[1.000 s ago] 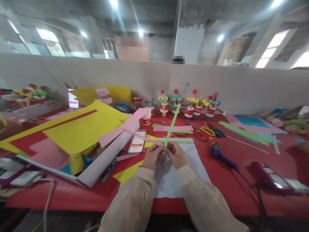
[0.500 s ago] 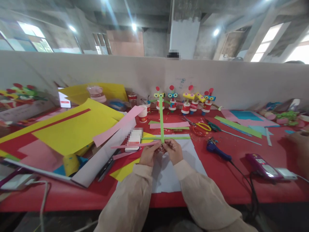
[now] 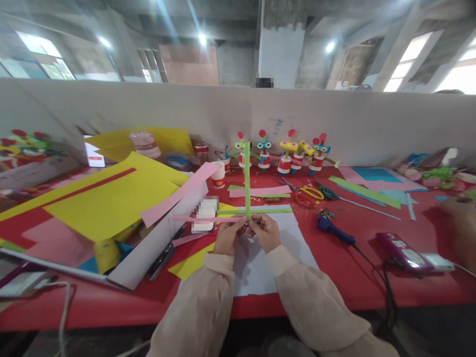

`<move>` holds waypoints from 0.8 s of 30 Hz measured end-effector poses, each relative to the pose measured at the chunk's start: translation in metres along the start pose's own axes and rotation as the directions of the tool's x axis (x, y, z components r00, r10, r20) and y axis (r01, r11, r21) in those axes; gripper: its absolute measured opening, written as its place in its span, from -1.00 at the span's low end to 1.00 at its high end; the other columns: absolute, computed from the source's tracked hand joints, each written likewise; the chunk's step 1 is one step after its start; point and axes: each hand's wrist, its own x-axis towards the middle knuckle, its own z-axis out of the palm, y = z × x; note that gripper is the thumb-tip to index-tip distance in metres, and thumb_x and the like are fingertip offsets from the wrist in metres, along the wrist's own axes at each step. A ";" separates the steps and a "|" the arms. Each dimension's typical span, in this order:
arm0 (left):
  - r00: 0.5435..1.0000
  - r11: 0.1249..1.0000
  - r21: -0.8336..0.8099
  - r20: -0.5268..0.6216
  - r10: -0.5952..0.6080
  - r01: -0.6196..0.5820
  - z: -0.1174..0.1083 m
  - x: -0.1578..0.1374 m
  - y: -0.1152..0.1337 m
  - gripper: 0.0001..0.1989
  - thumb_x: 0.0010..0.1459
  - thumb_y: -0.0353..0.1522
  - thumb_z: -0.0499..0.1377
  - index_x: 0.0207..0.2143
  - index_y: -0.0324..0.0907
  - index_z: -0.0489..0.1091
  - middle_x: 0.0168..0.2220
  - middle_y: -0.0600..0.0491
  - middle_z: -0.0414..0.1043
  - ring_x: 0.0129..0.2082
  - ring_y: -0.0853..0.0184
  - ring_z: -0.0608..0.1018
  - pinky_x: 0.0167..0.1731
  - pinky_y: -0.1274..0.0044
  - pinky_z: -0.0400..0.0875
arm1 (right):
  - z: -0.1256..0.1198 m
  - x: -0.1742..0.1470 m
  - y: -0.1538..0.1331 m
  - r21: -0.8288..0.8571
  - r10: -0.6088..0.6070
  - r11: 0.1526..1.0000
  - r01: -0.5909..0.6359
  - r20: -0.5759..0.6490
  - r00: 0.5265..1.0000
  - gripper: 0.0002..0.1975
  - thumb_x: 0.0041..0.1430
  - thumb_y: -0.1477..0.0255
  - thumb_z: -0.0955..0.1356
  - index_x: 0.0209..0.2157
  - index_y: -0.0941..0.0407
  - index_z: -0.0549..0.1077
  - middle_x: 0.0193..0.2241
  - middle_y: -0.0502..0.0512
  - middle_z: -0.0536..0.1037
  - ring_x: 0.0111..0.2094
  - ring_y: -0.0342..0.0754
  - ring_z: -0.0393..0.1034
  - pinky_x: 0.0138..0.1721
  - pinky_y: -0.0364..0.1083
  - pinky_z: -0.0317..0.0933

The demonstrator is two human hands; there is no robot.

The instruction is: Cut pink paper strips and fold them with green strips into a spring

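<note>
My left hand (image 3: 227, 237) is closed in a pinch at the end of a pink paper strip (image 3: 208, 219), which points out to the left. My right hand (image 3: 267, 232) pinches the bottom of a green paper strip (image 3: 247, 178) that stands upright. The two strips meet at a right angle between my fingertips, and the fingers partly hide the join. Below my hands lies white paper (image 3: 256, 277) on the red table. Behind them another green strip (image 3: 275, 211) lies flat across the sheet's far edge.
Paper-cup figures (image 3: 263, 158) stand along the back partition. Yellow card (image 3: 111, 198) and other coloured sheets pile up at left. To the right lie yellow-handled scissors (image 3: 311, 192), pliers (image 3: 327, 191), a blue glue gun (image 3: 334, 230) with its cord and a purple device (image 3: 403, 253). Another person's hand (image 3: 459, 218) is at far right.
The pink strip's free end has risen, so it now lies more level. Both hands keep their pinch at the join, and the green strip stays upright. The view has shifted slightly.
</note>
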 end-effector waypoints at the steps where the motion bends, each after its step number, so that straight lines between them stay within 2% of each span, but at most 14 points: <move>1: 1.000 1.000 0.012 -0.003 0.004 -0.004 0.000 0.000 0.000 -0.74 -0.35 -0.36 0.40 -0.54 -0.27 0.45 -0.63 0.11 0.38 -0.63 0.47 0.36 -0.61 0.58 0.24 | 0.000 0.000 -0.001 -0.002 0.000 1.000 0.000 0.003 1.000 -0.82 -0.12 0.33 0.41 -0.47 0.09 0.38 -0.71 -0.09 0.44 -0.69 -0.14 0.32 -0.66 -0.14 0.26; 5: 0.999 0.999 0.046 -0.025 0.030 -0.029 -0.003 0.003 -0.003 -0.72 -0.36 -0.33 0.41 -0.54 -0.27 0.45 -0.62 0.12 0.39 -0.62 0.48 0.36 -0.60 0.59 0.24 | 0.000 -0.001 -0.003 0.018 0.012 1.000 -0.013 0.048 0.999 -0.80 -0.11 0.29 0.40 -0.47 0.09 0.37 -0.73 -0.10 0.42 -0.70 -0.14 0.32 -0.65 -0.14 0.27; 10: 0.997 0.997 0.039 -0.032 0.064 -0.062 -0.002 0.004 -0.003 -0.73 -0.33 -0.32 0.39 -0.55 -0.27 0.44 -0.65 0.15 0.35 -0.65 0.50 0.34 -0.61 0.60 0.23 | 0.002 -0.001 0.001 0.067 -0.033 0.997 0.026 0.107 0.994 -0.76 -0.15 0.37 0.43 -0.38 0.08 0.37 -0.59 -0.09 0.46 -0.60 -0.17 0.36 -0.56 -0.16 0.30; 13: 0.998 0.997 0.037 -0.008 0.070 -0.069 0.000 0.002 -0.002 -0.73 -0.32 -0.32 0.39 -0.55 -0.27 0.44 -0.66 0.15 0.35 -0.66 0.48 0.34 -0.62 0.59 0.23 | 0.003 -0.001 0.003 0.035 -0.031 0.999 0.027 0.096 0.995 -0.74 -0.14 0.37 0.42 -0.35 0.08 0.36 -0.59 -0.09 0.44 -0.60 -0.17 0.34 -0.57 -0.17 0.27; 19: 0.998 0.998 0.031 -0.024 0.052 -0.051 0.002 0.000 -0.003 -0.72 -0.36 -0.34 0.40 -0.55 -0.28 0.44 -0.65 0.13 0.37 -0.65 0.50 0.34 -0.64 0.61 0.21 | 0.002 -0.001 0.003 -0.025 -0.041 0.999 0.043 0.055 0.998 -0.80 -0.07 0.28 0.39 -0.46 0.09 0.35 -0.61 -0.06 0.44 -0.62 -0.16 0.32 -0.62 -0.17 0.24; 24: 0.999 0.999 -0.014 -0.016 0.044 -0.045 0.002 0.001 -0.004 -0.70 -0.37 -0.34 0.40 -0.53 -0.27 0.43 -0.60 0.11 0.40 -0.59 0.48 0.39 -0.57 0.61 0.27 | 0.002 -0.001 0.001 -0.034 -0.067 0.997 0.068 0.027 0.997 -0.77 -0.10 0.29 0.41 -0.39 0.08 0.36 -0.57 -0.07 0.44 -0.62 -0.16 0.32 -0.60 -0.16 0.24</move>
